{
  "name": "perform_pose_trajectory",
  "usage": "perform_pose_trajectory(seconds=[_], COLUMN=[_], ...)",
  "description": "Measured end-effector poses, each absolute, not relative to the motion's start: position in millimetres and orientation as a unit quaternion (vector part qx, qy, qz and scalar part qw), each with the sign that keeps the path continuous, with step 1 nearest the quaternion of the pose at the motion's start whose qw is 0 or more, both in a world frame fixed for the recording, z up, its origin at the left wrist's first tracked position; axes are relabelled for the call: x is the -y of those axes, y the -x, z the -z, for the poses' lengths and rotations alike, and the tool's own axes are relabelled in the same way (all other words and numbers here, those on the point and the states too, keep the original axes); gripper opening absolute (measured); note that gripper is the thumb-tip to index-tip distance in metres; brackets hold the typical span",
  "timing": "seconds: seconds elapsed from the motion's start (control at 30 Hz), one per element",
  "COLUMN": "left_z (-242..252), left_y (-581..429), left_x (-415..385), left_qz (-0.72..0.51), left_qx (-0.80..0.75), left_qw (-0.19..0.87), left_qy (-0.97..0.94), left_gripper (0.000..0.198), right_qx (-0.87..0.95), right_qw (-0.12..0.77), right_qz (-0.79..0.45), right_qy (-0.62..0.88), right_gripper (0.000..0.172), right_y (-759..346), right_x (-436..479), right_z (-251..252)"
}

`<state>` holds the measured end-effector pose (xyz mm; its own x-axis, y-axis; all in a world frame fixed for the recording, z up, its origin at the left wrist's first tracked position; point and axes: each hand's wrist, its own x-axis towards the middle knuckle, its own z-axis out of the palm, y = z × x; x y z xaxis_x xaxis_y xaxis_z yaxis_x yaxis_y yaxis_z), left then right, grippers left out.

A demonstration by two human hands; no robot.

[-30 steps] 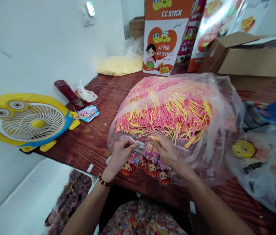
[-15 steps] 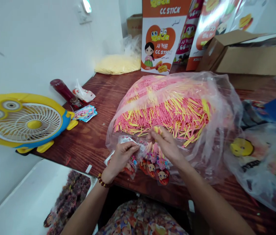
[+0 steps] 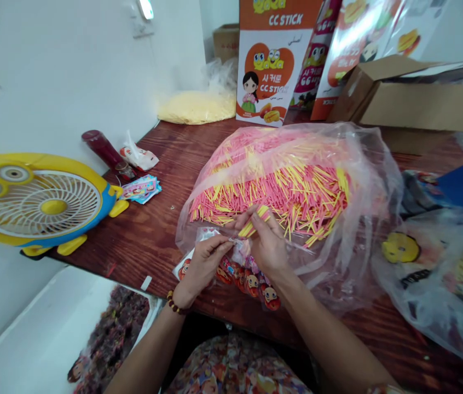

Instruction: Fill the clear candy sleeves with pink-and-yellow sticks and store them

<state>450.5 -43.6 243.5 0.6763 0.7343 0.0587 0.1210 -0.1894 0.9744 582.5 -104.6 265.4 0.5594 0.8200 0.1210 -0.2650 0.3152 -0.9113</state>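
Observation:
My right hand (image 3: 270, 243) is closed around a small bundle of pink and yellow candy sticks (image 3: 248, 229), which slants down to the left. The fingers of my left hand (image 3: 203, 265) pinch the edge of a small clear printed packet (image 3: 237, 251), just under the lower end of the bundle. Whether the stick ends are inside the packet, I cannot tell. Below my hands lie several packets with a cartoon face (image 3: 251, 284), overlapping in a row. A large clear bag (image 3: 373, 180) lies open behind them, with a heap of loose pink and yellow sticks (image 3: 256, 186) in it.
A yellow and blue fan (image 3: 46, 205) stands at the left, near a dark red bottle (image 3: 102, 148) and printed sachets (image 3: 143, 189). Printed cartons (image 3: 270, 82) and an open cardboard box (image 3: 424, 106) line the back. A plastic bag (image 3: 440, 273) lies at the right.
My right hand has turned and come down to the left, bringing the stick bundle to the packet at my left fingertips. My left hand stays nearly in place, still pinching. The view has shifted slightly.

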Motion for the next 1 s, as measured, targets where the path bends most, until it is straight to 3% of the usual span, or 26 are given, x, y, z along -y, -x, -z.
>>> perform_pose_trajectory(seconds=[0.2,0.43,0.63,0.73,0.87,1.0], left_z=[-233.6,-237.1,-240.5,-237.6,-236.0,-243.6], left_y=[-452.3,-460.9,-469.1,-469.0,-465.5,-463.3], left_x=[41.7,38.8,35.4,31.0,26.7,27.7], left_qz=[-0.283,-0.307,-0.352,-0.367,-0.393,-0.418], left_qx=[-0.287,-0.281,-0.271,-0.273,-0.281,-0.237], left_qw=[0.594,0.656,0.655,0.648,0.628,0.57], left_qy=[-0.697,-0.63,-0.611,-0.609,-0.61,-0.667], left_gripper=[0.018,0.018,0.02,0.021,0.021,0.021], right_qx=[0.36,0.444,0.634,0.611,0.571,0.587], right_qw=[0.662,0.647,0.434,0.447,0.451,0.47], right_qz=[-0.416,-0.36,-0.299,-0.315,-0.275,-0.229], right_qy=[0.509,0.504,0.566,0.572,0.628,0.617], right_gripper=[0.015,0.041,0.04,0.04,0.018,0.016], right_y=[-590.9,-604.1,-616.9,-625.3,-631.1,-631.6], right_x=[115.5,112.1,111.7,115.8,123.3,126.3], right_z=[-258.7,-274.5,-282.9,-284.7,-284.0,-284.6])
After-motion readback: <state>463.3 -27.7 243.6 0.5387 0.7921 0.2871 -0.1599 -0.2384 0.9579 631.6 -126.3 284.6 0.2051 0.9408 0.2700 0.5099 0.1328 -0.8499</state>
